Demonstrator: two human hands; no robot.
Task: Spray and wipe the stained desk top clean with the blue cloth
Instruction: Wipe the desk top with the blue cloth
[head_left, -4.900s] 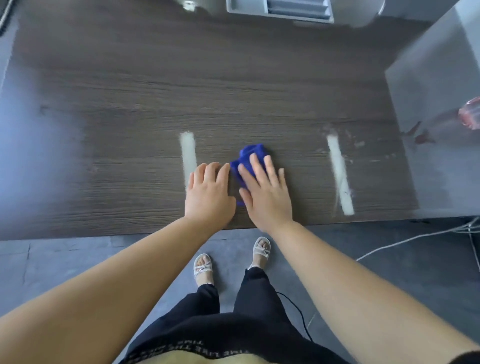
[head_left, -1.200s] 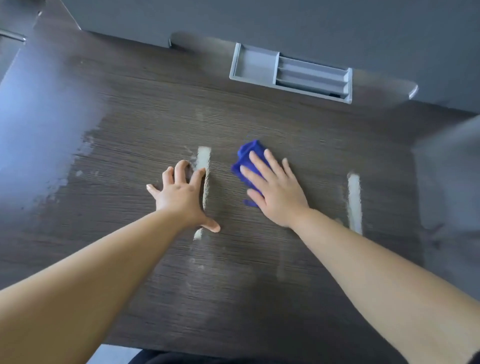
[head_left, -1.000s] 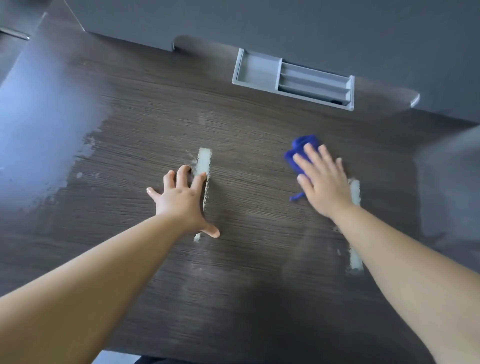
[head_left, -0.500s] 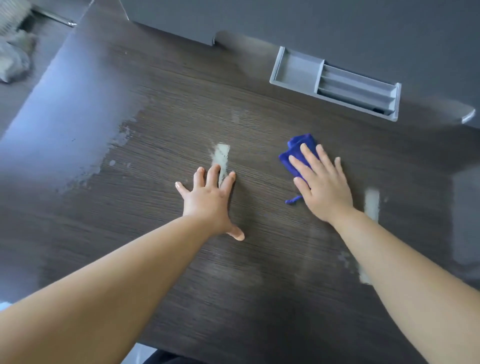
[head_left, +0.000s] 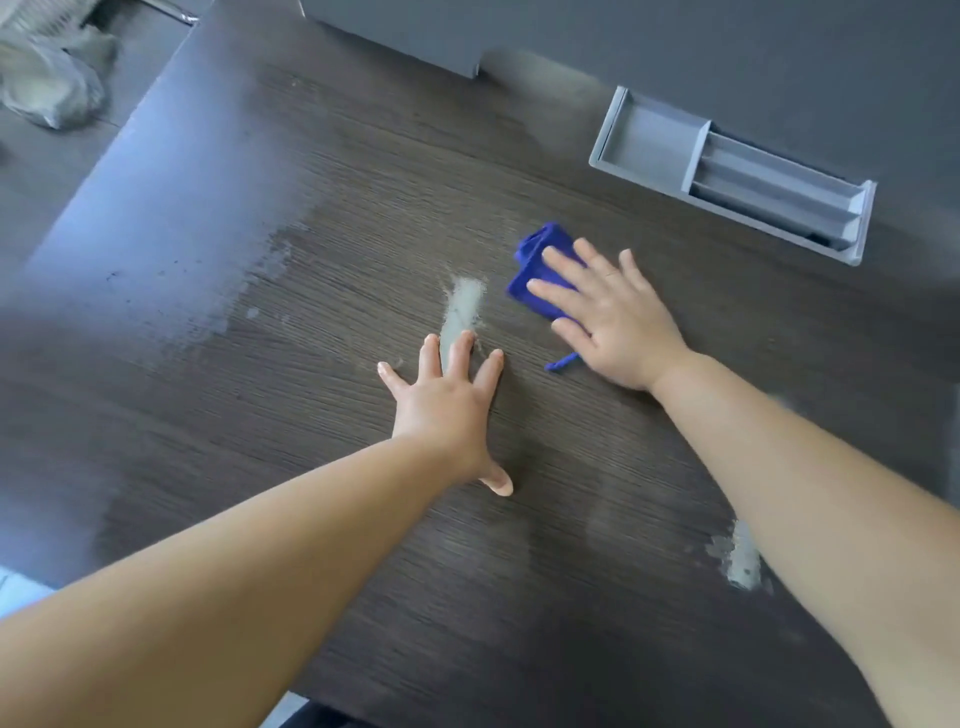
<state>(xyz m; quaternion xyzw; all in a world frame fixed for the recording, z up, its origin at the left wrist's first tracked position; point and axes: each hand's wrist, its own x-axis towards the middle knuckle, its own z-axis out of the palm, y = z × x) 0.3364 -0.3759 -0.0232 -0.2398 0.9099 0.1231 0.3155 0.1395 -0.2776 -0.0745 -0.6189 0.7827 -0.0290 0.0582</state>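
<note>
I'm pressing the bunched blue cloth (head_left: 540, 270) under my flat right hand (head_left: 610, 322); my splayed left hand (head_left: 447, 400) is half-covering a pale streak (head_left: 464, 312) on the woodgrain desk top (head_left: 311, 208).

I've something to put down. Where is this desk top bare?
Bare: the desk top left of the left hand, and the near stretch between the forearms. Crowded: the middle, where the right hand presses the blue cloth beside a pale streak.
</note>
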